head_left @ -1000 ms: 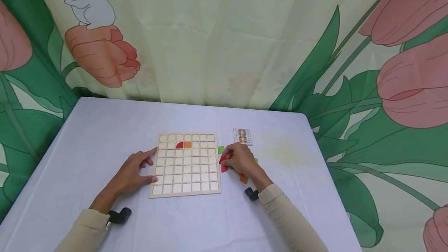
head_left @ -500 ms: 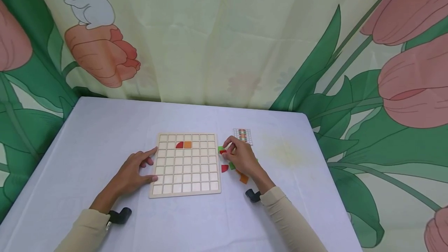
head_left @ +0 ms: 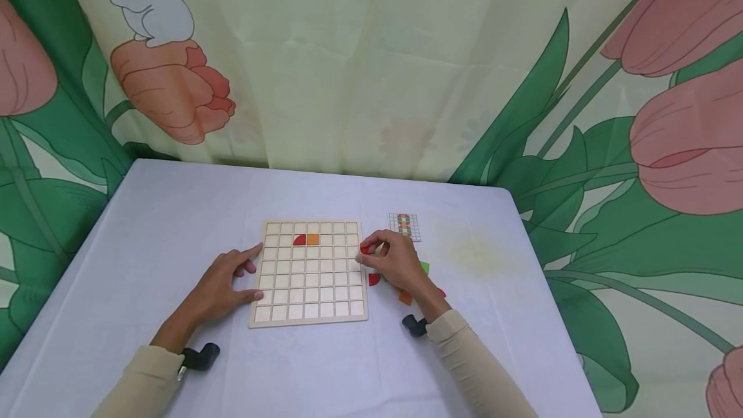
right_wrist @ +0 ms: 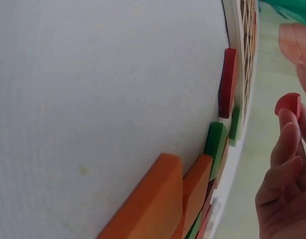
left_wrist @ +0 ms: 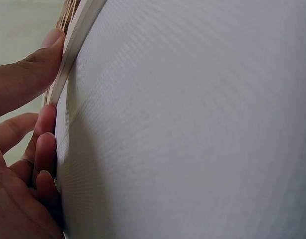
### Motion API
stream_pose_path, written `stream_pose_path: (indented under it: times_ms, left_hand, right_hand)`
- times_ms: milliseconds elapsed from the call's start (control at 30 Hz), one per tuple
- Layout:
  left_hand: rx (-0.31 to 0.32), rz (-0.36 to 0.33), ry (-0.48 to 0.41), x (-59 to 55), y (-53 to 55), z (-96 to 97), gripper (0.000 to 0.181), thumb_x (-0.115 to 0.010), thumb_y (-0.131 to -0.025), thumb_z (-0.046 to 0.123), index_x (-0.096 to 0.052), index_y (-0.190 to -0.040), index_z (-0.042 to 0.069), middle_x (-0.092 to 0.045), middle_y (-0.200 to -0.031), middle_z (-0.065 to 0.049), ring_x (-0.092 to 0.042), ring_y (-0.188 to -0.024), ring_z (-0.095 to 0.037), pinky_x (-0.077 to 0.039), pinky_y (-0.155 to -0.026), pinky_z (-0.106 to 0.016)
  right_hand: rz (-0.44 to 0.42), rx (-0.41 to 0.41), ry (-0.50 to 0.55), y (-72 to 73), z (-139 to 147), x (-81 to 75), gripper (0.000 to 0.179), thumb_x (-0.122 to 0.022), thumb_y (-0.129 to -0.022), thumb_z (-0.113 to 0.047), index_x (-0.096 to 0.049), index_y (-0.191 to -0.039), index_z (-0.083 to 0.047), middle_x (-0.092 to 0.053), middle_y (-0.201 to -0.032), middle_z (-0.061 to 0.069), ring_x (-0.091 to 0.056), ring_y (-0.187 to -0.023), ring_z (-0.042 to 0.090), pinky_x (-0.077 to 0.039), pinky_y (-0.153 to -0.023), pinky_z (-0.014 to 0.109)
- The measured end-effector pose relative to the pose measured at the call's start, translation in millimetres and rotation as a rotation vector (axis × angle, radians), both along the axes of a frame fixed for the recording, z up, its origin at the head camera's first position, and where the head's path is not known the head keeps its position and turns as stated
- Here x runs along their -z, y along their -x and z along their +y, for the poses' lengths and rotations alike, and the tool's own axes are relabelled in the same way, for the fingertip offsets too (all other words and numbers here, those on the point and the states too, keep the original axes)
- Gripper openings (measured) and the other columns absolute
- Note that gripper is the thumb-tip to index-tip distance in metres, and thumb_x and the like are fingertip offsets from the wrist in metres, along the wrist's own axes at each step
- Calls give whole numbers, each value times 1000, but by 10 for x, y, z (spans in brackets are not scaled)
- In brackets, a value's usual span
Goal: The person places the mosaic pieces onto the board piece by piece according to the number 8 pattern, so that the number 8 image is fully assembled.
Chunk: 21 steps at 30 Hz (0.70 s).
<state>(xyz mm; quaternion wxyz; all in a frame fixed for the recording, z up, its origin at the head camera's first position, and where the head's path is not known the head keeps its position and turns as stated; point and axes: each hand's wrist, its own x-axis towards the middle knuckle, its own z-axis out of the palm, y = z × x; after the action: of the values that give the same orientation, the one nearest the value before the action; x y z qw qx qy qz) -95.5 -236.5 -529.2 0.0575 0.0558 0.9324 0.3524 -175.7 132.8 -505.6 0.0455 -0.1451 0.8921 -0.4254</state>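
A wooden grid board (head_left: 308, 323) lies on the table, a red quarter-circle tile (head_left: 300, 240) and an orange square tile (head_left: 313, 239) side by side in its upper part. My left hand (head_left: 216, 284) steadies the board's left edge, thumb and index finger spread apart along it; in the left wrist view the thumb (left_wrist: 36, 67) lies on the rim. Between thumb and fingers my right hand (head_left: 402, 263) pinches another red quarter-circle tile (right_wrist: 290, 103), raised at the board's right edge. Below that hand a red quarter-circle tile (head_left: 374, 279) lies on the cloth.
Loose tiles, partly hidden under the right hand, include an orange tile (head_left: 405, 297) and a green tile (head_left: 425, 268). A small pattern card (head_left: 413, 228) lies behind them. White cloth (head_left: 313, 366) covers the table, and a printed curtain (head_left: 325, 82) hangs beyond.
My right hand has lifted a red tile away from the one beside it, first up past the green tile, then left to the board's edge. My left hand stays in place.
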Motion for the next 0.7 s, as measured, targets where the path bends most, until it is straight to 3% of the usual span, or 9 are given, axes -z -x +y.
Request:
stream_pose_path:
  times_ms: [167, 333, 500, 700]
  left_hand:
    - [3, 7, 1, 1, -2, -3, 100, -95, -80, 25, -43, -163, 11, -61, -113, -2, -48, -105, -19, -44, -87, -37]
    - [5, 6, -5, 12, 1, -9, 99, -94, -81, 25, -42, -164, 11, -60, -113, -2, -47, -106, -19, -43, -87, -37]
    - [1, 4, -8, 12, -1, -9, 100, -95, -80, 25, -42, -164, 11, -60, -113, -2, -47, -106, -20, -43, -87, -37]
    - [-4, 5, -8, 17, -3, -1, 99, -95, -80, 24, -42, -164, 11, -60, -113, -2, -48, -106, -20, -44, -88, -39]
  right_hand:
    - [20, 18, 27, -15, -41, -20, 23, -93, -83, -22, -77, -99, -20, -73, -90, 3, -58, -65, 18, -47, -56, 26]
    - [67, 53, 2, -25, -96, -15, 14, -86, -91, -26, -76, -99, -21, -71, -83, -7, -57, -64, 14, -46, -55, 24]
    - [72, 54, 40, -20, -138, -10, 8, -76, -100, -27, -72, -101, -21, -72, -81, -7, -59, -66, 15, -45, -56, 22]
    - [70, 63, 40, -24, -162, -34, 6, -75, -101, -26, -71, -98, -23, -70, -82, -8, -55, -68, 18, -43, -58, 23]
